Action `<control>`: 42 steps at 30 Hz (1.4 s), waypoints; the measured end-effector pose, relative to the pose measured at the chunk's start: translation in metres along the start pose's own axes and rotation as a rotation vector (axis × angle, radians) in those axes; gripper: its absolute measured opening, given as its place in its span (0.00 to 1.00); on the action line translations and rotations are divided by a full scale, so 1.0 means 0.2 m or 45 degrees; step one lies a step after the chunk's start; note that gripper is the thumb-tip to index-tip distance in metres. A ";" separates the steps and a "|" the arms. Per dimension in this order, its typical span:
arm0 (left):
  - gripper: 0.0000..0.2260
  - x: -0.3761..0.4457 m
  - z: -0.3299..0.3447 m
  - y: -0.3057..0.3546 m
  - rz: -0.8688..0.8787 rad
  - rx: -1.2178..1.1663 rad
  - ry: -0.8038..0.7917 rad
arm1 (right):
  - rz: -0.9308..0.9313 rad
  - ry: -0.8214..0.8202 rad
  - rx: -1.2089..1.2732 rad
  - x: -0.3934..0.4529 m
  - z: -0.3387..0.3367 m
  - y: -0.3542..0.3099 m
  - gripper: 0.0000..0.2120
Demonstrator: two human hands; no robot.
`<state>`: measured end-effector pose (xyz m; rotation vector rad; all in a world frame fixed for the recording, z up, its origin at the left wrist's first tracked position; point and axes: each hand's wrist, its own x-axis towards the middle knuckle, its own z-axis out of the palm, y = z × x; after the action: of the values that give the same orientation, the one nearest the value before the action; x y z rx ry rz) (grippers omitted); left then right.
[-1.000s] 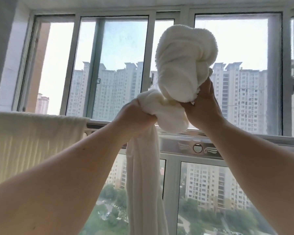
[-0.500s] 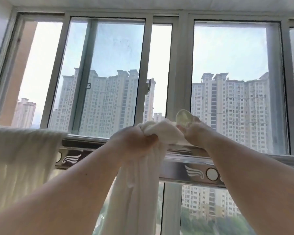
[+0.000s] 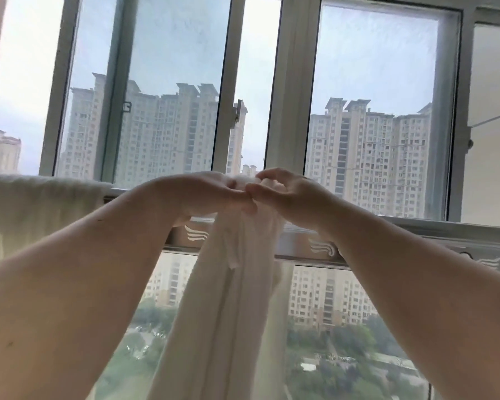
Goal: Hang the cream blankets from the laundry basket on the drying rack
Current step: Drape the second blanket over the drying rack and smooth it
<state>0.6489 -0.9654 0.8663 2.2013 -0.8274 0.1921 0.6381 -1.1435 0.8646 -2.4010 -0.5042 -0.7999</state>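
A cream blanket (image 3: 228, 298) hangs in a long bunched strip down from the silver drying rack bar (image 3: 387, 226) in front of the window. My left hand (image 3: 202, 194) and my right hand (image 3: 289, 194) meet at the top of the strip, over the bar, fingers pinching the bunched cloth. A second cream blanket (image 3: 32, 215) is draped flat over the bar at the far left. The laundry basket is out of view.
Tall sliding windows (image 3: 168, 90) with white frames stand right behind the rack. The rack's crossbeam carries wave-shaped cut-outs (image 3: 321, 245). A white wall (image 3: 491, 168) closes the right side.
The big bundle held above my hands a second ago has gone over the bar. My hands have come down onto the bar and drawn together.
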 end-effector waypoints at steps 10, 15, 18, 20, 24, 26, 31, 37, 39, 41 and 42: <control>0.07 0.00 -0.04 -0.04 -0.060 -0.061 0.476 | 0.060 0.308 -0.157 -0.01 -0.07 0.03 0.13; 0.06 0.01 -0.14 -0.12 0.004 0.275 1.018 | 0.165 0.544 -0.270 -0.01 -0.19 0.10 0.12; 0.11 0.01 -0.15 -0.14 0.054 0.499 0.948 | 0.345 0.384 -0.523 -0.01 -0.23 0.11 0.14; 0.11 0.02 -0.14 -0.16 0.080 0.561 0.811 | 0.313 0.342 -0.572 -0.02 -0.20 0.05 0.18; 0.07 0.03 -0.13 -0.19 0.111 0.657 0.819 | -0.050 0.208 -0.564 -0.02 -0.03 -0.12 0.16; 0.07 0.03 -0.15 -0.19 0.139 0.663 0.885 | -0.092 0.058 -0.671 0.00 0.05 -0.18 0.17; 0.06 0.00 -0.25 -0.20 0.204 0.426 0.896 | -0.131 -0.096 -0.636 0.07 0.17 -0.22 0.18; 0.15 -0.15 -0.14 -0.22 0.274 0.703 0.841 | -0.155 -0.116 -0.626 0.10 0.23 -0.21 0.20; 0.21 -0.18 -0.06 -0.23 0.216 0.868 0.859 | -0.158 -0.125 -0.659 0.10 0.25 -0.22 0.21; 0.19 -0.18 -0.03 -0.25 0.154 0.927 0.890 | -0.153 -0.148 -0.703 0.10 0.27 -0.23 0.22; 0.18 -0.19 -0.03 -0.25 0.121 0.931 0.904 | -0.148 -0.159 -0.718 0.09 0.27 -0.23 0.21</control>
<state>0.6518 -0.9175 0.8255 2.4452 -0.4807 1.4162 0.6523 -1.0707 0.8581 -2.9764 -0.5225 -0.9442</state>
